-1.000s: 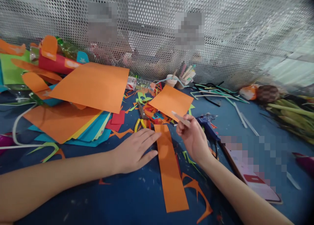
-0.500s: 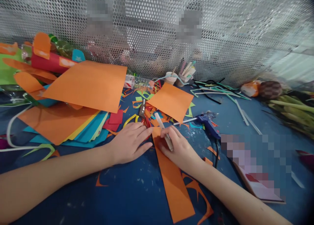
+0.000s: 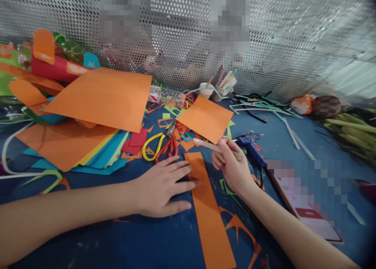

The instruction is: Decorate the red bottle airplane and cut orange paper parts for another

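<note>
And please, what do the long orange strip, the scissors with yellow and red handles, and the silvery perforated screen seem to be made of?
Long orange strip: likely card or thick paper, matte; flat and without shine.
Scissors with yellow and red handles: grey blades, probably metal; smooth, evenly coloured handles, probably plastic.
Silvery perforated screen: perhaps shiny metal sheet, judging by grey gleam.

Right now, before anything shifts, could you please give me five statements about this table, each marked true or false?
1. The right hand holds a pale, pen-like stick. True.
2. The scissors lie to the left of the blue glue gun. True.
3. The left hand is gripping the scissors. False: it is open, fingers extended over the orange strip.
4. The orange strip is rolled into a tube. False: it lies flat.
5. Red paper pieces lie left of the scissors. True.
</note>
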Demonstrator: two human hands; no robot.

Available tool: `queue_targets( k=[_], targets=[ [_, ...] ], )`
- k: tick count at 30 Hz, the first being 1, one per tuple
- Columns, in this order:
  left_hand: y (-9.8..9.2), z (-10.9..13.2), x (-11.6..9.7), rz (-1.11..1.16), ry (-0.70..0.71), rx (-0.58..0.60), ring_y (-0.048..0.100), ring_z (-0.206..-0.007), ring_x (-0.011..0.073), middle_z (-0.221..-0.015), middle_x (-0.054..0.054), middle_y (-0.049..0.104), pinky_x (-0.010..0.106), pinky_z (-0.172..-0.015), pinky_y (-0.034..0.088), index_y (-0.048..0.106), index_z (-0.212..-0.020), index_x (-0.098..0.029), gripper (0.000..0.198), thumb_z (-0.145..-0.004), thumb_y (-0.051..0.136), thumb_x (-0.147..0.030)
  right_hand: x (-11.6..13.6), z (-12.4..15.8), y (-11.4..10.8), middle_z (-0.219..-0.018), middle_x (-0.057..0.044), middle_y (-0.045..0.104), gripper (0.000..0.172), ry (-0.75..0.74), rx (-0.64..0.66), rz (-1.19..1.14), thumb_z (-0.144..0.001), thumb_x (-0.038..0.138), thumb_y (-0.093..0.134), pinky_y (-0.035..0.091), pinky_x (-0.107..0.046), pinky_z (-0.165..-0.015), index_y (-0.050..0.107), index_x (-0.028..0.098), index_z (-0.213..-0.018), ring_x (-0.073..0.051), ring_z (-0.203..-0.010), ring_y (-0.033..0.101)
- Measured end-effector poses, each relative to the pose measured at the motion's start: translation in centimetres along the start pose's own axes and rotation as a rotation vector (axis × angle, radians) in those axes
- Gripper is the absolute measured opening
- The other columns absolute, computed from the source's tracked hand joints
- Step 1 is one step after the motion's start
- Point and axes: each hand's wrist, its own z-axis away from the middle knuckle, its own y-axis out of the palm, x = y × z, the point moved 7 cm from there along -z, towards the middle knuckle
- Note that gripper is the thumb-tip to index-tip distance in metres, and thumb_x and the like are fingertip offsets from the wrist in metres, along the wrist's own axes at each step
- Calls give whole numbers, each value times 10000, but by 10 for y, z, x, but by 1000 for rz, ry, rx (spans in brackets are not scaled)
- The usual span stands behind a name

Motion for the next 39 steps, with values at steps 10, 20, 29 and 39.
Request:
queue_targets(
  k=[10,20,29,39],
  targets=[
    [-28,-5,27,182,-234,-303,461,-1207,225,-1240,126,529,401,-1030,400,458,-1239,-142,378,-927,458,-356,-16,3,2,-370,66,437,275,159,11,-5,-822,400,584,174,-192,-345,473,205,-662,-66,-338,310],
    [1,-40,23,274,-217,-229,576,-1031,201,-1070,94,613,374,-891,496,491,-1083,-135,198,-973,355,-228,-20,10,27,-415,105,442,312,128,251,119,-829,416,605,251,-184,-387,400,221,-697,-59,-364,348],
    [0,-39,22,314,-221,-190,621,-866,175,-920,32,640,332,-760,513,517,-969,-176,219,-986,316,-262,-21,11,30,-408,122,402,319,130,299,27,-827,428,607,227,-199,-387,390,230,-704,-58,-348,310],
    [-11,-23,20,253,-303,-244,631,-779,191,-911,78,634,326,-675,530,494,-1091,-150,350,-936,389,-446,-13,3,-6,-370,82,361,268,76,-71,-69,-862,412,431,197,-224,-369,459,225,-671,-90,-326,288]
  ],
)
